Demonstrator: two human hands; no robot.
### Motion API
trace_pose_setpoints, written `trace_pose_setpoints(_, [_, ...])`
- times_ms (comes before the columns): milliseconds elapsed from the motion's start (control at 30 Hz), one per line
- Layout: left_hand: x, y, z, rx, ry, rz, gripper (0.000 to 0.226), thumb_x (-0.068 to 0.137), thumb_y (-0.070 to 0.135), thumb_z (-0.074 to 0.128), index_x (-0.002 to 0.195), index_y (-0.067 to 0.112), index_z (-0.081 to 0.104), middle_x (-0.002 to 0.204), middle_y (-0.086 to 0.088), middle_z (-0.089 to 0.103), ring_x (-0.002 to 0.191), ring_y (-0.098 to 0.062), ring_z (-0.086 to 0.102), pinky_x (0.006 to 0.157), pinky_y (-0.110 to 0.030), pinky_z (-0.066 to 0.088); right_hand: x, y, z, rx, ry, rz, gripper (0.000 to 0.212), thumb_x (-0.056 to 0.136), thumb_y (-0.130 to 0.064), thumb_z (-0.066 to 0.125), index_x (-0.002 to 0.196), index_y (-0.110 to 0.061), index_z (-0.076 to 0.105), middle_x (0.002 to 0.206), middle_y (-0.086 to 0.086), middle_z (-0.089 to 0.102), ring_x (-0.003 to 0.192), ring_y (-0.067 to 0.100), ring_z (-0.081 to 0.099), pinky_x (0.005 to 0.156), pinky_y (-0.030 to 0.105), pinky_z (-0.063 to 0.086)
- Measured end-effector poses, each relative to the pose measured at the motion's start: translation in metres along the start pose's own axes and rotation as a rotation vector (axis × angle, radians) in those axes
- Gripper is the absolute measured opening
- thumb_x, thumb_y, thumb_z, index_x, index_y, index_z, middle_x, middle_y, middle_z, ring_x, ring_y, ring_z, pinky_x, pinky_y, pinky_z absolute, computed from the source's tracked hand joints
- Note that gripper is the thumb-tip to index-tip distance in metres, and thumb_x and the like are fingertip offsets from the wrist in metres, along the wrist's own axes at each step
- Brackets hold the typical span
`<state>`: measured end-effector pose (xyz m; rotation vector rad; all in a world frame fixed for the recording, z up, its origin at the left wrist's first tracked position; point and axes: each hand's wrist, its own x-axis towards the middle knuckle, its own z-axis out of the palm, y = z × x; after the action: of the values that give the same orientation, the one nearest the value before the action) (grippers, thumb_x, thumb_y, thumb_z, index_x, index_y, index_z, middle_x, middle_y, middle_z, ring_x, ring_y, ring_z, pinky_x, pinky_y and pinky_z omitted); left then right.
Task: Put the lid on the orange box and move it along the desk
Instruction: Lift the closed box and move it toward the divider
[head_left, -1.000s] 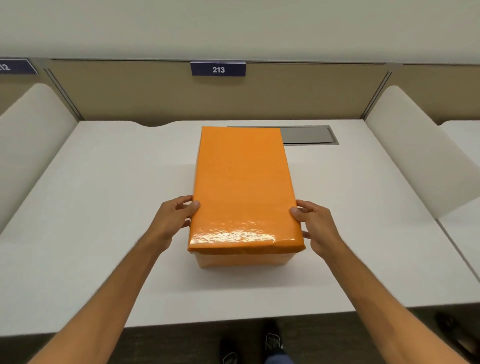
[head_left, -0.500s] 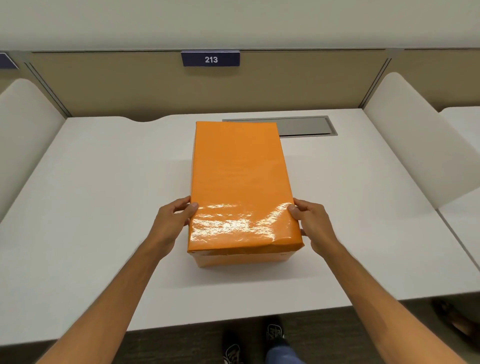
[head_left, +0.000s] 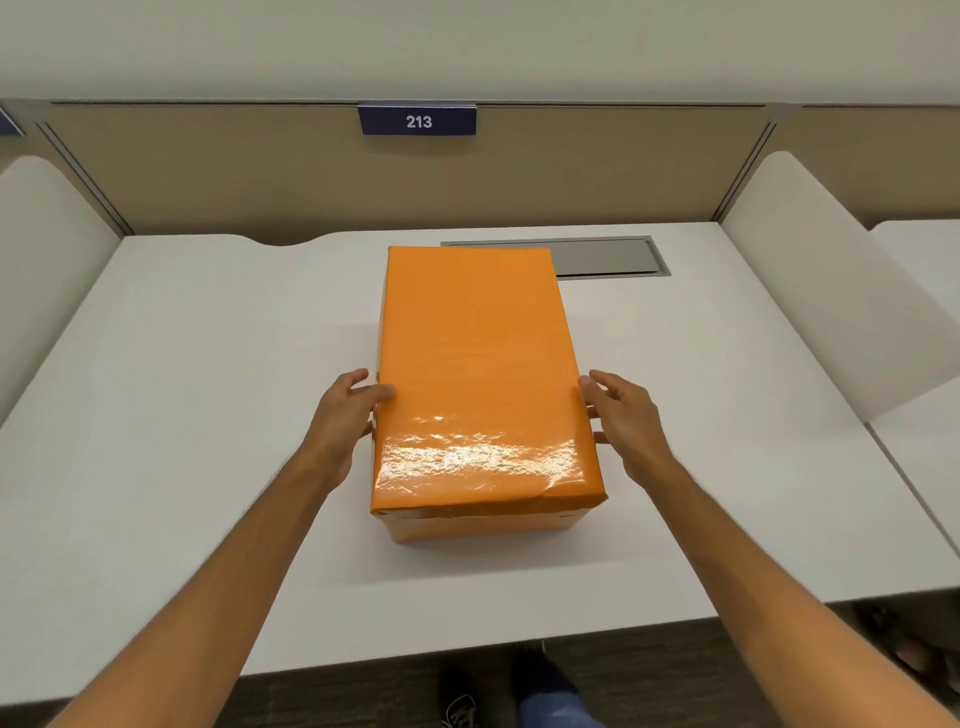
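White surface (head_left: 182, 415) holds the orange box (head_left: 480, 525) in the middle, lid (head_left: 478, 374) already on, long way pointing away from the person. Left hand (head_left: 345, 415) touches its left side with open fingers; right hand (head_left: 626, 415) is open just beside the right side.

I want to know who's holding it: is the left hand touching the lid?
Touching. The head view shows the left hand with its thumb pressed on the left edge of the lid, no gap between them.

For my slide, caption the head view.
Both hands, left and right, flank the lidded orange box on the white desk.
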<state>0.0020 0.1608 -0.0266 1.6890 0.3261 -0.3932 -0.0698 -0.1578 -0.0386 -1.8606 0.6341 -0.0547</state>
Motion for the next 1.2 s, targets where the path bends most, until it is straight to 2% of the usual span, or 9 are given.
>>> trace_pose_setpoints(67, [0.008, 0.01, 0.002, 0.015, 0.013, 0.016, 0.062, 0.097, 0.029, 0.063, 0.152, 0.019, 0.037, 0.148, -0.011, 0.05, 0.132, -0.033, 0.051, 0.11, -0.054, 0.043, 0.015, -0.009, 0.003, -0.027, -0.007, -0.048, 0.055, 0.099, -0.049, 0.056, 0.147, -0.021, 0.051, 0.121, -0.001, 0.065, 0.107, 0.023, 0.065, 0.073, 0.033, 0.058])
trace_pose_setpoints(267, [0.043, 0.043, 0.007, 0.051, 0.011, 0.011, 0.064, 0.097, 0.031, 0.062, 0.154, 0.018, 0.035, 0.154, -0.011, 0.045, 0.137, -0.035, 0.046, 0.112, -0.054, 0.041, 0.07, -0.043, 0.014, -0.068, -0.022, -0.124, 0.054, 0.099, -0.044, 0.058, 0.146, -0.018, 0.052, 0.136, 0.01, 0.064, 0.121, 0.029, 0.061, 0.102, 0.053, 0.052])
trace_pose_setpoints(400, [0.072, 0.061, 0.012, 0.047, 0.004, -0.013, 0.058, 0.098, 0.033, 0.061, 0.15, 0.012, 0.044, 0.148, -0.01, 0.051, 0.131, -0.033, 0.051, 0.111, -0.051, 0.042, 0.109, -0.061, 0.022, -0.004, -0.032, -0.089, 0.052, 0.1, -0.04, 0.058, 0.145, -0.014, 0.054, 0.138, 0.012, 0.062, 0.12, 0.03, 0.061, 0.099, 0.053, 0.054])
trace_pose_setpoints(600, [0.107, 0.077, 0.02, 0.064, 0.042, 0.008, 0.054, 0.098, 0.039, 0.06, 0.143, 0.01, 0.054, 0.134, -0.007, 0.062, 0.11, -0.024, 0.059, 0.092, -0.04, 0.048, 0.152, -0.074, 0.029, 0.094, -0.05, -0.073, 0.044, 0.101, -0.033, 0.058, 0.141, -0.014, 0.059, 0.13, 0.011, 0.067, 0.112, 0.032, 0.066, 0.09, 0.058, 0.057])
trace_pose_setpoints(733, [0.116, 0.078, 0.023, 0.14, 0.106, 0.068, 0.061, 0.092, 0.049, 0.063, 0.141, 0.014, 0.056, 0.134, -0.011, 0.063, 0.115, -0.029, 0.063, 0.101, -0.047, 0.052, 0.168, -0.074, 0.033, 0.122, -0.042, -0.062, 0.043, 0.1, -0.034, 0.061, 0.14, -0.019, 0.06, 0.126, 0.01, 0.069, 0.11, 0.031, 0.067, 0.086, 0.053, 0.059])
trace_pose_setpoints(833, [0.12, 0.073, 0.024, 0.155, 0.131, 0.088, 0.06, 0.092, 0.05, 0.063, 0.14, 0.014, 0.058, 0.134, -0.009, 0.065, 0.112, -0.026, 0.064, 0.099, -0.043, 0.053, 0.175, -0.069, 0.037, 0.072, -0.021, -0.088, 0.042, 0.099, -0.036, 0.061, 0.139, -0.02, 0.061, 0.126, 0.011, 0.069, 0.108, 0.031, 0.068, 0.085, 0.05, 0.06])
trace_pose_setpoints(1000, [0.124, 0.063, 0.028, 0.103, 0.181, 0.068, 0.058, 0.092, 0.048, 0.065, 0.138, 0.014, 0.062, 0.134, -0.009, 0.067, 0.117, -0.029, 0.065, 0.104, -0.051, 0.051, 0.18, -0.064, 0.041, 0.001, 0.015, -0.131, 0.039, 0.098, -0.039, 0.061, 0.134, -0.022, 0.066, 0.109, 0.003, 0.071, 0.101, 0.027, 0.069, 0.092, 0.056, 0.057])
trace_pose_setpoints(1100, [0.127, 0.062, 0.029, 0.071, 0.183, 0.05, 0.058, 0.09, 0.047, 0.068, 0.136, 0.014, 0.064, 0.132, -0.009, 0.068, 0.115, -0.028, 0.066, 0.103, -0.052, 0.051, 0.182, -0.061, 0.042, 0.0, 0.013, -0.122, 0.04, 0.099, -0.038, 0.061, 0.135, -0.021, 0.065, 0.118, 0.006, 0.072, 0.105, 0.028, 0.069, 0.094, 0.056, 0.056])
trace_pose_setpoints(1200, [0.129, 0.061, 0.027, 0.07, 0.166, 0.047, 0.058, 0.089, 0.046, 0.069, 0.135, 0.012, 0.064, 0.129, -0.009, 0.07, 0.114, -0.028, 0.067, 0.103, -0.051, 0.051, 0.183, -0.057, 0.042, 0.014, -0.021, -0.116, 0.04, 0.1, -0.037, 0.06, 0.136, -0.021, 0.064, 0.114, 0.009, 0.073, 0.101, 0.03, 0.07, 0.081, 0.049, 0.061])
